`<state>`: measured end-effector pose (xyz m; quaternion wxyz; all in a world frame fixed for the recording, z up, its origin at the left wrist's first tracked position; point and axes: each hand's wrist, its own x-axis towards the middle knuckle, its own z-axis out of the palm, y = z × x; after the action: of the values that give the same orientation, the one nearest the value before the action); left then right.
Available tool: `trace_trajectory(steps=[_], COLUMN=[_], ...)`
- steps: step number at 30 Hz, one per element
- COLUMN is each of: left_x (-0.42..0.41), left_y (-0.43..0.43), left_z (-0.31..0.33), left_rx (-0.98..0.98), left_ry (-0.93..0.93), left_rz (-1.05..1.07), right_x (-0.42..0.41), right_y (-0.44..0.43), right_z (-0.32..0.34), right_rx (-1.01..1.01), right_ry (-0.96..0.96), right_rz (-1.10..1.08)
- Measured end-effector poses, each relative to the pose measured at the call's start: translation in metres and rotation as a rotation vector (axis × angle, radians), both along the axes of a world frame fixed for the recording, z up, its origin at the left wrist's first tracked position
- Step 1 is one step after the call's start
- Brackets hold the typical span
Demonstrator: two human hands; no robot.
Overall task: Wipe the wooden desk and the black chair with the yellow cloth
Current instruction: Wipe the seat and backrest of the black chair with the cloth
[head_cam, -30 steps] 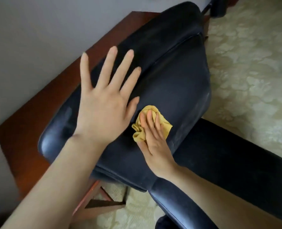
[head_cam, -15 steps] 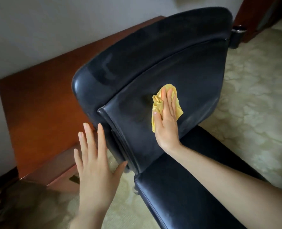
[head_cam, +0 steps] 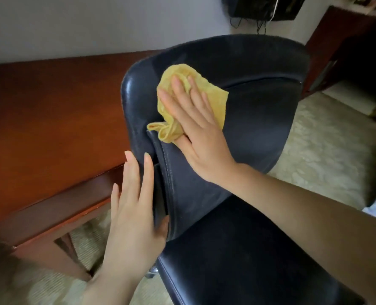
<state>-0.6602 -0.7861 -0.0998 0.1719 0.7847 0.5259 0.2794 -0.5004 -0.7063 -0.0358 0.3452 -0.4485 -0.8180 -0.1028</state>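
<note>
Wiping looks midway: the right hand (head_cam: 195, 133), fingers straight, presses the yellow cloth (head_cam: 214, 99) against the upper left of the black chair (head_cam: 259, 119) back, while the left hand (head_cam: 134, 216), fingers straight, rests along its side edge. Much of the chair seems left; whether the counter (head_cam: 50, 117) is done, I cannot tell.

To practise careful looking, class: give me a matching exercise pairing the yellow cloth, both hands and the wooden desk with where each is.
Things: 1 yellow cloth; 2 left hand; 3 right hand; 4 wooden desk.
Places: A against the wall; B flat on the cloth; C at the backrest's side edge; D pressed on the black chair's backrest.
Pairs: 1-D, 2-C, 3-B, 4-A.
</note>
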Motion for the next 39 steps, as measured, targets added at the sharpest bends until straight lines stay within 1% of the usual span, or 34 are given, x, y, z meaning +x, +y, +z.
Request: trace_trajectory(steps=[5,8,10,12,15,16,18,20,23,24,26,27,29,31,32,35,39], left_x=[-0.008,-0.010,-0.009,-0.006,0.005,0.008,0.021,0.040,0.046,0.047,0.067,0.077,0.092,0.100,0.103,0.107,0.105], left_y=[0.001,0.004,0.009,0.014,0.014,0.014,0.012,0.013,0.023,0.028,0.046,0.057,0.080,0.098,0.102,0.107,0.106], left_z=[0.003,0.007,0.009,0.009,-0.004,-0.010,-0.022,-0.028,-0.026,-0.023,-0.013,-0.007,0.007,0.013,0.013,0.013,0.019], left_rx=[0.012,-0.038,-0.067,-0.065,-0.050,-0.048,-0.011,0.044,0.048,0.059,0.039,-0.010,-0.180,-0.310,-0.337,-0.370,-0.409], left_ry=[0.083,0.082,0.126,0.174,0.230,0.256,0.261,0.205,0.118,0.021,-0.282,-0.407,-0.612,-0.804,-0.836,-0.817,-0.791], left_rz=[0.009,0.007,0.014,0.023,0.047,0.042,0.059,0.131,0.217,0.280,0.417,0.445,0.436,0.356,0.322,0.291,0.197], right_x=[0.016,0.025,0.032,0.044,0.073,0.080,0.096,0.118,0.127,0.126,0.135,0.137,0.143,0.151,0.156,0.167,0.165], right_y=[0.009,0.017,0.024,0.030,0.033,0.033,0.038,0.044,0.047,0.047,0.051,0.052,0.055,0.059,0.061,0.069,0.080], right_z=[-0.031,-0.041,-0.043,-0.047,-0.066,-0.073,-0.086,-0.091,-0.093,-0.093,-0.091,-0.089,-0.087,-0.082,-0.077,-0.057,-0.030], right_rx=[0.238,0.346,0.400,0.431,0.398,0.398,0.413,0.420,0.414,0.401,0.377,0.371,0.364,0.350,0.341,0.369,0.423], right_ry=[-0.345,-0.440,-0.483,-0.599,-0.834,-0.864,-0.845,-0.837,-0.910,-0.906,-0.885,-0.885,-0.890,-0.887,-0.883,-0.862,-0.823], right_rz=[-0.025,-0.013,0.014,0.069,0.232,0.272,0.341,0.407,0.465,0.469,0.461,0.450,0.450,0.450,0.435,0.383,0.283])
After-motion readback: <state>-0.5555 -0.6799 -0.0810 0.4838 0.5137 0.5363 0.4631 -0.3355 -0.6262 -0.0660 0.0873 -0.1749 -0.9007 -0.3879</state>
